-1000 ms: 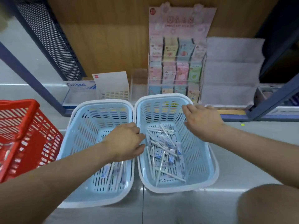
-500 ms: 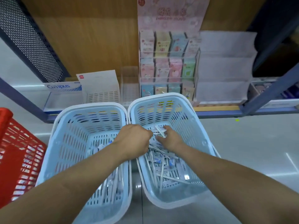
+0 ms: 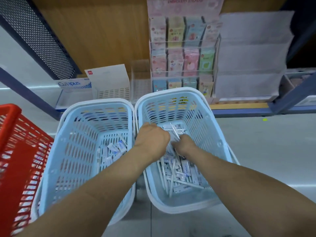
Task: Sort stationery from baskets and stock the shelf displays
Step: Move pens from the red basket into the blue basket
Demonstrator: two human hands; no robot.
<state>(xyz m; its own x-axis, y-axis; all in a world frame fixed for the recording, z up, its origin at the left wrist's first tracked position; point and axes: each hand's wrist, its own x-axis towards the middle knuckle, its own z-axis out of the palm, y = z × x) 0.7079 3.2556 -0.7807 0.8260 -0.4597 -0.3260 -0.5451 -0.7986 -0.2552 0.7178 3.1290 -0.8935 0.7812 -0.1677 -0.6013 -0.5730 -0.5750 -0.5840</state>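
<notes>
Two light blue baskets stand side by side on the floor. The right basket [image 3: 212, 127] holds a pile of white pens [image 3: 171, 178] and small packets. The left basket [image 3: 82, 134] has a few packets [image 3: 112, 151] on its bottom. Both my hands are down inside the right basket, close together over the pile. My right hand [image 3: 183, 144] grips a few white pens that stick up and away between the hands. My left hand [image 3: 152, 139] is curled knuckles-up beside it; its fingertips are hidden, so what it holds is unclear.
A red basket [image 3: 10, 127] stands at the far left. Behind the baskets, the low shelf carries a Campus box [image 3: 73, 83], a white display box [image 3: 109, 79], a clear holder [image 3: 140, 77], a sticker rack [image 3: 183, 57] and a white tiered stand [image 3: 249, 57]. Blue shelf posts [image 3: 290, 100] flank it.
My right hand dropped from the basket's far rim into the pile and closed on pens. My left hand crossed from over the divide between baskets into the right basket.
</notes>
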